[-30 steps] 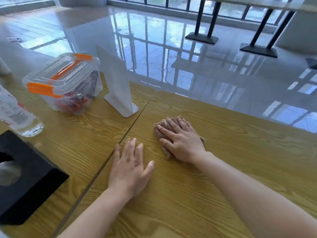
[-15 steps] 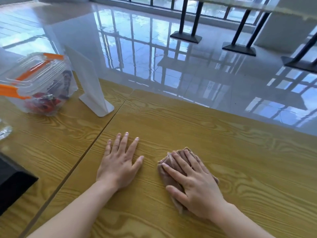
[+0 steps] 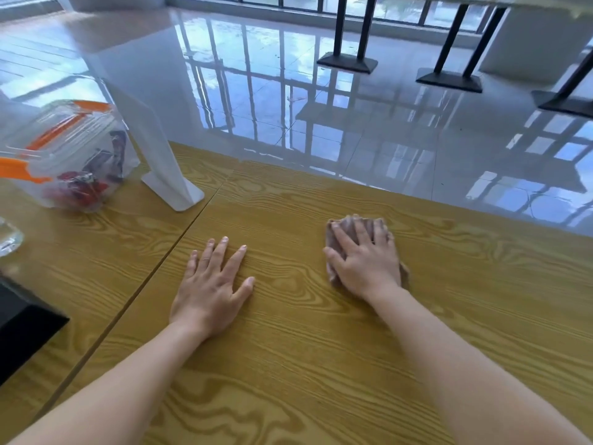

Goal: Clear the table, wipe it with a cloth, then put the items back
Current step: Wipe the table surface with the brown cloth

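I am mid-wipe: my right grip point(image 3: 365, 264), fingers flat and open, presses the cloth point(image 3: 348, 224) onto the worktop point(image 3: 321, 364) near its far edge, my left grip point(image 3: 211, 290) rests open alongside, and next, I judge, comes a sweep across the rest.

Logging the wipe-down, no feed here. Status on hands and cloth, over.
Left hand flat on table, idle. Right hand pressing cloth onto the wood. Lidded box and white stand off to the left, clear of the cloth.

Single head-worn wide-angle view — looks forward and down, close over the wooden table point(image 3: 288, 364), with the glossy floor point(image 3: 321, 107) beyond its far edge.
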Demonstrator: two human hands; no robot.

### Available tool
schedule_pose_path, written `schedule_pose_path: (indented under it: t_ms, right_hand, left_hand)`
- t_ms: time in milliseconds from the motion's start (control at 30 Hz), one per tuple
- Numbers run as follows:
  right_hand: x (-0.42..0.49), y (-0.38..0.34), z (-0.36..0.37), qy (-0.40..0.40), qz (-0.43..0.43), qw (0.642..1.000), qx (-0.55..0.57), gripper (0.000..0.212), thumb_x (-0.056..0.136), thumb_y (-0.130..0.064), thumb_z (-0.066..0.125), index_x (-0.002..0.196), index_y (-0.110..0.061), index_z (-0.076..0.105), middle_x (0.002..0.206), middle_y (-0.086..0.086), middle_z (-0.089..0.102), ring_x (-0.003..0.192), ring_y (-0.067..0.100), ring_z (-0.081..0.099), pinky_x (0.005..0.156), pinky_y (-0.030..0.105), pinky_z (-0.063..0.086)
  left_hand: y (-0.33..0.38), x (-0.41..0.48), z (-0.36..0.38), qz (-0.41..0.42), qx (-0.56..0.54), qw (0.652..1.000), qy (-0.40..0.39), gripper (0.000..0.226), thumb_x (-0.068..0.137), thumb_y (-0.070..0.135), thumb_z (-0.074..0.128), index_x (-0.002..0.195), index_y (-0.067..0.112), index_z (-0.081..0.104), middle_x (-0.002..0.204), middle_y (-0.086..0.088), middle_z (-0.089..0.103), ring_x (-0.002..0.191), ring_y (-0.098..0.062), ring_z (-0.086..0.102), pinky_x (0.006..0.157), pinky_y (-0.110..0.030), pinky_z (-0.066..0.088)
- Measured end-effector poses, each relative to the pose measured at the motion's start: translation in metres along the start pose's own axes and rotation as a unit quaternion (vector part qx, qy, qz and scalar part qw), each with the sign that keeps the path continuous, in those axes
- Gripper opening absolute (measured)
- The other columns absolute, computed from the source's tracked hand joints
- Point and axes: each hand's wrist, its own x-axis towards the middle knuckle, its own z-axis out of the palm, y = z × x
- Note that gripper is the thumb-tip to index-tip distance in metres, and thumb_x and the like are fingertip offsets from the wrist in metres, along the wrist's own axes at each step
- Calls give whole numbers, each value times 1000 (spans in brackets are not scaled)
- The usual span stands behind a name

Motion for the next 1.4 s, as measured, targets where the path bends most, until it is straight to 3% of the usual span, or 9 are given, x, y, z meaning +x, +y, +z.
schedule_pose_path:
  t_ms: [167, 333, 467, 733, 833, 967, 1067, 1267, 1400]
  right_hand:
    - [-105, -23, 14, -11, -234, 972, -17, 61, 94, -72, 18, 150, -57, -1, 165, -11, -11, 150, 22, -24, 122, 47, -9]
    - [-88, 42, 4, -6, -86, 995, -41, 58, 92, -75, 10, 145, -61, -10, 163, -14, -20, 147, 14, -30, 122, 41, -10]
    - [-28, -8, 11, 28, 51, 998, -2, 61, 94, -68, 7, 151, -52, -7, 166, -8, -13, 151, 26, -18, 123, 47, -7]
    - [-29, -129, 12, -67, -85, 991, 72, 68, 89, -74, 9, 153, -51, 4, 159, -17, -20, 149, 17, -26, 122, 44, -12]
    - [-48, -108, -3, -52, -25, 981, 186, 59, 100, -53, 41, 155, -38, 24, 157, -23, 1, 153, 14, -3, 124, 36, 3]
    - [-70, -87, -15, -24, 25, 992, 120, 62, 94, -46, 60, 150, -38, 36, 152, -24, 24, 136, 20, 31, 116, 36, 27]
    - [-67, -83, -20, -33, 22, 991, 129, 68, 89, -39, 69, 149, -41, 36, 156, -5, 34, 131, 23, 36, 113, 38, 34]
    - [-37, -83, -32, -120, -43, 987, 98, 72, 89, -27, 69, 152, -38, 34, 150, -8, 28, 136, 18, 35, 110, 30, 38]
    - [-26, -104, -31, -136, -69, 985, 78, 71, 89, -29, 69, 152, -33, 36, 144, -6, 30, 134, 18, 39, 107, 27, 40]
  left_hand:
    - [1, -7, -1, -4, -44, 998, 45, 76, 87, 64, 8, 155, 35, 25, 167, 2, 12, 154, -14, 1, 125, -44, -3]
    - [3, -6, 0, -2, -72, 996, 61, 75, 88, 62, 10, 154, 33, 30, 167, 2, 15, 154, -14, 3, 125, -40, -4]
    - [1, -4, -1, -10, -162, 983, 82, 73, 88, 60, 15, 150, 31, 40, 164, 5, 23, 153, -9, 7, 125, -36, -3]
    - [-27, -7, -24, -19, -404, 915, 12, 70, 86, 51, 40, 149, 22, 40, 156, 0, 40, 147, -11, 28, 124, -42, 17]
    - [-34, -18, -33, 19, -347, 937, -28, 61, 97, 37, 54, 153, 21, 34, 159, 0, 35, 149, -14, 22, 123, -34, 18]
    - [-16, -29, -39, 75, -230, 969, -43, 61, 99, 51, 45, 155, 33, 28, 163, 5, 25, 152, -13, 12, 125, -36, 11]
    - [3, -28, -38, 104, -127, 985, -54, 60, 96, 55, 37, 152, 34, 33, 162, -1, 31, 152, -21, 21, 125, -42, 7]
    - [15, -8, -28, 133, -27, 985, -110, 65, 88, 54, 35, 137, 18, 58, 148, -9, 52, 136, -25, 51, 116, -46, 35]
    - [1, -7, -32, 115, 6, 986, -119, 62, 87, 46, 34, 131, 14, 65, 143, -6, 58, 130, -23, 57, 110, -43, 37]
